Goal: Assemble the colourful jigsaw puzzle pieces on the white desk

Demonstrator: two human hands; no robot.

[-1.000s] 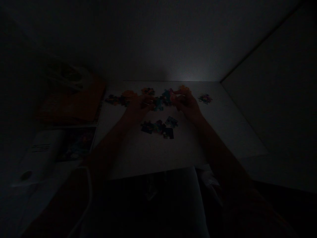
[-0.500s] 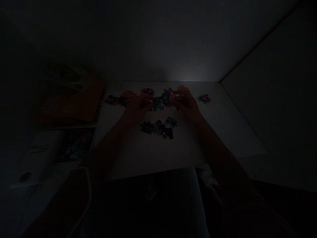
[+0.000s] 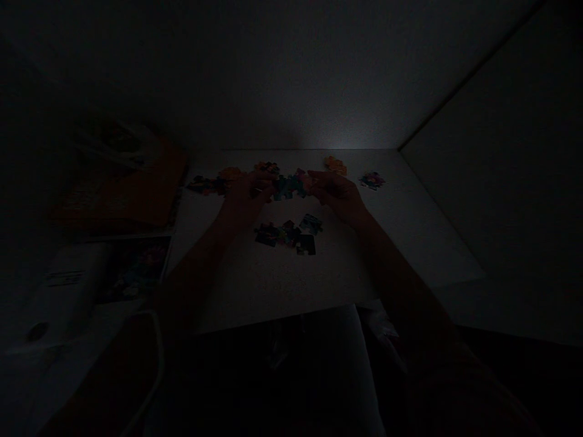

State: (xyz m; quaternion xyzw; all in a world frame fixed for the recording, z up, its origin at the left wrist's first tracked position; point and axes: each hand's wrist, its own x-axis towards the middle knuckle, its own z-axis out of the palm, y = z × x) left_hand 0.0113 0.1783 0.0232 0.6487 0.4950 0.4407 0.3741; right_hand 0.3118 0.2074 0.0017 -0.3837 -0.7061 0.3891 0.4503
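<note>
— What is the left hand (image 3: 243,194) doing?
— Its thumb and fingers are curled in, clamped on the edge of the teal puzzle piece (image 3: 283,188)
— And the right hand (image 3: 342,195)?
— Half-curled, thumb and index finger closed on the pink puzzle piece (image 3: 304,180), beside the teal one; it is too dark to tell if those 2 interlock
— Where are they?
— Between the hands, over the far part of the white tabletop (image 3: 277,291)
— What lies around?
— Nearer the person, a dark puzzle cluster (image 3: 286,233); beyond the right hand, yellow pieces (image 3: 336,165); farther right, a multicoloured pile (image 3: 372,180)
</note>
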